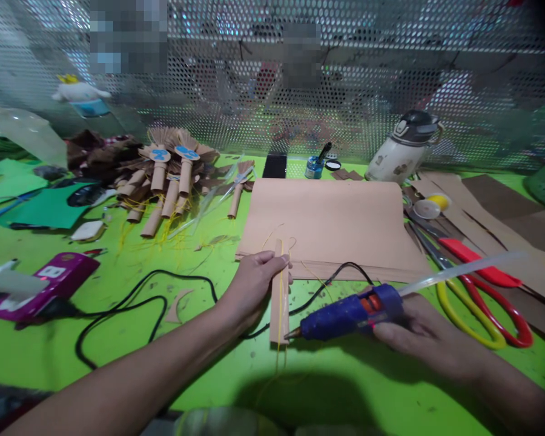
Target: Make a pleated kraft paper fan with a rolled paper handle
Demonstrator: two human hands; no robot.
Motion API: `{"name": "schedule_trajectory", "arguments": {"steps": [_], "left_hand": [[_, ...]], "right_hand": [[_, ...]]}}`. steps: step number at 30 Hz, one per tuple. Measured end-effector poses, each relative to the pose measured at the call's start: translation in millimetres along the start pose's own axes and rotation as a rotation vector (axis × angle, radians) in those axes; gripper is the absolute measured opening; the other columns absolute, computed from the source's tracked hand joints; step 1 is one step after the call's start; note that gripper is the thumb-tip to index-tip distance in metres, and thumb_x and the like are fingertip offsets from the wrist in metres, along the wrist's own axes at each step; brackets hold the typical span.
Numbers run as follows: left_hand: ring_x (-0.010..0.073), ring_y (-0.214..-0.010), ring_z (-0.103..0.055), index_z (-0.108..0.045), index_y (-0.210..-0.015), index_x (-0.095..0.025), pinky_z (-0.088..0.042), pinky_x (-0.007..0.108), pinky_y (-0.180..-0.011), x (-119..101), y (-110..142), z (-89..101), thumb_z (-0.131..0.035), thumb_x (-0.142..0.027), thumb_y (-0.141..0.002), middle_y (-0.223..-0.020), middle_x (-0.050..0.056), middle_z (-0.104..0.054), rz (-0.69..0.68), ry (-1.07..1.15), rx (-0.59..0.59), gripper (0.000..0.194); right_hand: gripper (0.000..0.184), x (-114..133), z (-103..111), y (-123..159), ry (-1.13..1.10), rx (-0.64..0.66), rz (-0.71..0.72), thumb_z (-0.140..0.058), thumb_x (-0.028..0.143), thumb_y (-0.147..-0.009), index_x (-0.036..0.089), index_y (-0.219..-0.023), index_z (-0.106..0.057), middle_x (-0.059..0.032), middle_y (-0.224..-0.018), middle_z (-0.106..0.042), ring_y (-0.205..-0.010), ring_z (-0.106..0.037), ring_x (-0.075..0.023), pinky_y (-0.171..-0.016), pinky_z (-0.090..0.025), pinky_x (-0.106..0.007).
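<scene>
Landmark: brown paper stack (327,224), laid on a green table (200,375). Nearest, in front of the stack: one narrow brown paper piece (277,309), a yellow thread (280,287) along its length, its upper end overlapping the stack's front edge in view. Left hand (257,281), front left of the stack: pinching that piece near its upper end, thumb on top. Right hand (420,333), front right of the stack: wrapped around one blue glue gun (345,316), nozzle at the piece's lower right edge; whether it touches cannot be told. One translucent glue stick (454,272), projecting from the gun's rear. Black cord (181,274), looped left of the stack and running in front of it. Purple power strip (57,284), well to the stack's left. Scissors (444,264), yellow and red handles, just right of the stack. Pile of brown paper crafts (184,175), left of the stack, some with blue-marked discs. Behind the stack: blue ink bottle (315,168); white flask (397,151), dark lid, behind its right corner. Farthest: perforated metal screen (236,121).
</scene>
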State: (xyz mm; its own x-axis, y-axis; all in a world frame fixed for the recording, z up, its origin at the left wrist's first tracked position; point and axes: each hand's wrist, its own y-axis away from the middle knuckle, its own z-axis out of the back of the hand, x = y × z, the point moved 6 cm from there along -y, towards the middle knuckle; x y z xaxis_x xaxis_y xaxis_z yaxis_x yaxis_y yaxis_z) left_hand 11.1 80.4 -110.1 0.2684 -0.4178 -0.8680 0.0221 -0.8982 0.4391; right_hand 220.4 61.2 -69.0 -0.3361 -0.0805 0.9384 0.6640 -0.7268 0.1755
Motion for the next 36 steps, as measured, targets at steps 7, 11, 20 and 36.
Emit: {"name": "schedule_trajectory", "arguments": {"steps": [7, 11, 20, 36], "left_hand": [[0.0107, -0.049, -0.05, -0.061, -0.063, -0.012, -0.039, 0.024, -0.052, -2, 1, -1.6, -0.068, -0.029, -0.074, -0.056, 0.002, -0.06, -0.014, 0.018, 0.013, 0.021], [0.0106, -0.047, -0.05, -0.062, -0.064, -0.013, -0.039, 0.024, -0.05, 0, 2, -3.4, -0.069, -0.03, -0.073, -0.054, 0.001, -0.059, 0.008, 0.024, 0.023, 0.021], [0.0105, -0.047, -0.05, -0.061, -0.067, -0.012, -0.039, 0.023, -0.05, 1, 2, -4.1, -0.068, -0.029, -0.075, -0.053, 0.002, -0.059, -0.005, 0.006, 0.023, 0.019], [0.0095, -0.047, -0.048, -0.06, -0.064, -0.012, -0.036, 0.022, -0.049, -1, 1, 0.3, -0.065, -0.027, -0.077, -0.055, 0.002, -0.058, -0.003, -0.004, -0.002, 0.02]], "right_hand": [[0.041, -6, 5, -7, 0.036, -0.109, -0.032, -0.051, 0.051, -0.089, 0.016, -0.072, -0.062, -0.0012, -0.062, -0.05, -0.056, -0.045, -0.0134, -0.048, -0.035, -0.024], [0.041, -9, 9, -10, 0.025, -0.167, -0.013, -0.049, 0.052, -0.09, 0.016, -0.075, -0.063, -0.0031, -0.067, -0.055, -0.059, -0.048, -0.0141, -0.05, -0.038, -0.025], [0.042, -12, 7, -11, 0.0, -0.142, -0.022, -0.048, 0.053, -0.091, 0.016, -0.076, -0.064, -0.0049, -0.072, -0.06, -0.066, -0.053, -0.0164, -0.057, -0.04, -0.027], [0.042, -12, -3, -6, -0.065, 0.047, -0.037, -0.052, 0.053, -0.089, 0.014, -0.076, -0.063, -0.0026, -0.066, -0.054, -0.06, -0.049, -0.0129, -0.053, -0.036, -0.023]]}}
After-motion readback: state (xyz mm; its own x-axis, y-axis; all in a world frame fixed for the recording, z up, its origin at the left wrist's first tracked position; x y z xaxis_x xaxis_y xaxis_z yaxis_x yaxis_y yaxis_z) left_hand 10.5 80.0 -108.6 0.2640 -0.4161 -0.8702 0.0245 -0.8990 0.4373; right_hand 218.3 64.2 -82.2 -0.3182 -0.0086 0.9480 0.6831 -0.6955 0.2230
